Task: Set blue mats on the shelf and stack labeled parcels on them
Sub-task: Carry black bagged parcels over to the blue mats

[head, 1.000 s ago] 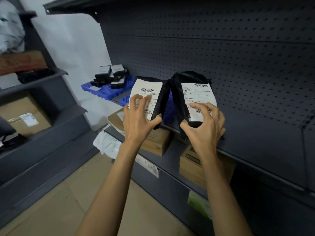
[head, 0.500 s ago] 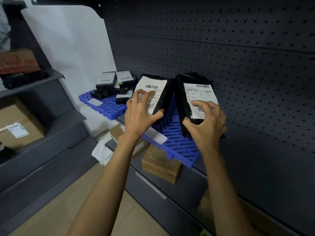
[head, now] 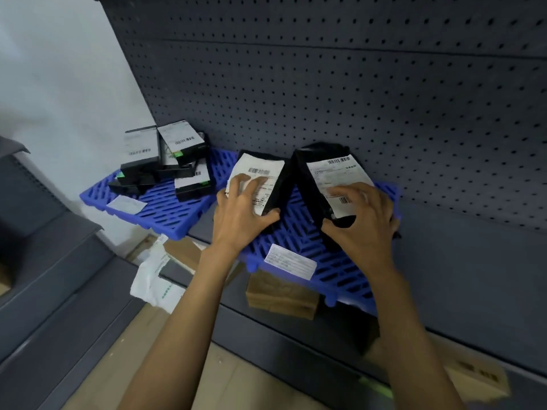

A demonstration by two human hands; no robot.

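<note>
Two black parcels with white shipping labels lean against the pegboard over a blue slatted mat point(head: 340, 276) on the grey shelf. My left hand point(head: 239, 214) grips the left parcel point(head: 281, 179), fingers on its label and thumb under its lower edge. The right parcel point(head: 310, 184) is held by my right hand point(head: 361, 220), fingers spread over the label. A second blue mat point(head: 159, 208) lies to the left, carrying a pile of several black labeled boxes point(head: 165, 161). A loose white label point(head: 290, 261) lies on the near mat.
The dark pegboard back wall point(head: 355, 84) rises behind the shelf. Brown cardboard boxes point(head: 281, 294) and a white plastic bag point(head: 157, 279) sit on the lower shelf. Another grey shelf unit point(head: 44, 261) stands at left. A small white label point(head: 125, 204) lies on the left mat.
Both hands carried the two parcels down and inward until they are low over the near blue mat. My view tilted down and closer, bringing the mats and box pile into fuller sight.
</note>
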